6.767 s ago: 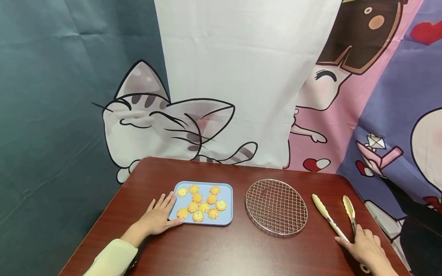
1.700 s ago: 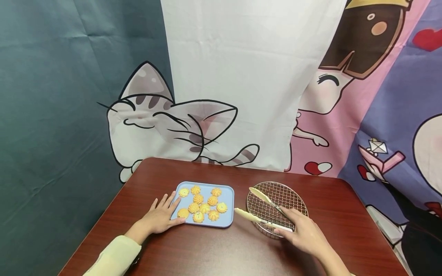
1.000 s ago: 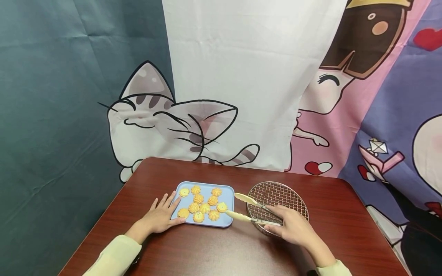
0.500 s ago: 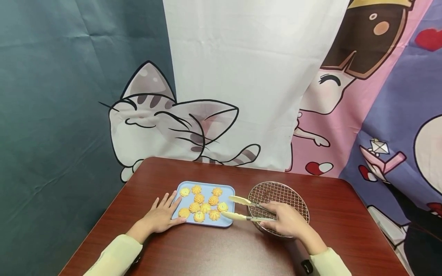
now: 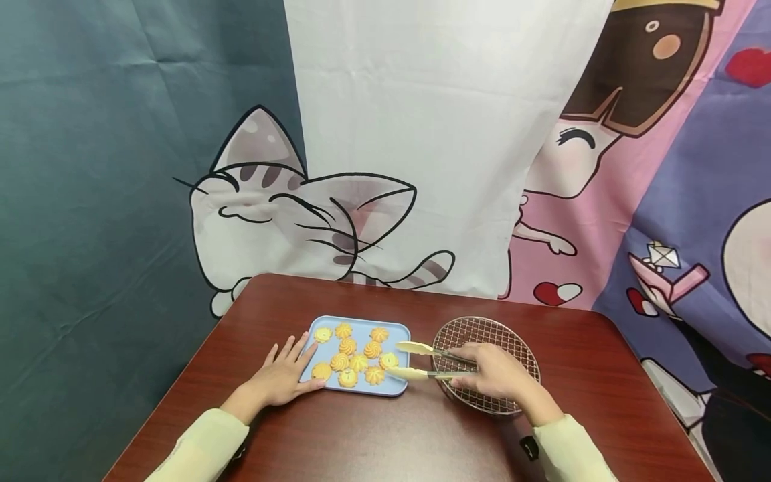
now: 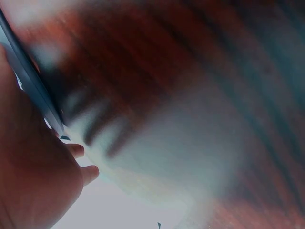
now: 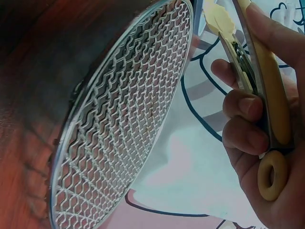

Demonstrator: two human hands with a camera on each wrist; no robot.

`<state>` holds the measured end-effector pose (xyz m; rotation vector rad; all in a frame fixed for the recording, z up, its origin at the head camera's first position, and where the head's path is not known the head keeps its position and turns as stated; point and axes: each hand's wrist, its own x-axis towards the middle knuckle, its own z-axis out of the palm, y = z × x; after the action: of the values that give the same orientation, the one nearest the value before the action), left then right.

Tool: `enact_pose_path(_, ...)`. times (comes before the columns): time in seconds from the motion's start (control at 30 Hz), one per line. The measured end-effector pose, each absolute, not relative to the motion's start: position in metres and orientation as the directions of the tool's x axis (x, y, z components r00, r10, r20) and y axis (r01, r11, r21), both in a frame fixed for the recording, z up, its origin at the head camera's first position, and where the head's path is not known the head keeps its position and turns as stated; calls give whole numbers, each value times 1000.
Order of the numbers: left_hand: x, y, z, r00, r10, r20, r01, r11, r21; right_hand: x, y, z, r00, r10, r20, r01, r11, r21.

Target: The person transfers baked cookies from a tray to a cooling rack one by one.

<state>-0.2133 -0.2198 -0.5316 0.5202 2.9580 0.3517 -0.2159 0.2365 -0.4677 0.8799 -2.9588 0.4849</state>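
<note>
My left hand rests with spread fingers at the left edge of a light blue tray. Several yellow piped cookies lie on it. In the left wrist view the hand is beside the tray's edge, mostly blurred. Tongs with cream scalloped ends are held in my right hand, arms spread. Their ends reach over the tray's right rim, one on each side of a pale-topped cookie; contact cannot be told. The right wrist view shows fingers curled round the tongs, pull ring below.
A round wire cooling rack stands right of the tray, under my right hand. The brown table ends at the back against a printed cloth. Bare tabletop stretches in front of the tray and right of the rack.
My right hand has taken the tongs from the table's right side and carried them left over the rack to the tray. Lately their ends draw slightly closer together. The left hand stays put.
</note>
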Motion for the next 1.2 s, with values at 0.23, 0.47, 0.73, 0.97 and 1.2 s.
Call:
enact_pose_path(0.23,-214,-220,-529,-936,340,-90,311,920,240,-225,232,-464,-821,-563,98,-566,781,-263)
enact_pose_path(0.47,-217,-221,-535,-938,333,-91,304,922,238,-235,228,-454,-813,-582,29,-566,777,-276)
enact_pose_path(0.73,-217,-221,-536,-939,332,-88,305,924,231,-241,224,-449,-824,-566,-14,-542,796,-270)
enact_pose_path(0.97,-218,-221,-534,-938,335,-86,309,924,227,-241,222,-451,-818,-575,-13,-553,793,-256)
enact_pose_path(1.2,-219,-221,-535,-940,328,-94,301,927,223,-242,223,-453,-814,-581,-4,-563,790,-245)
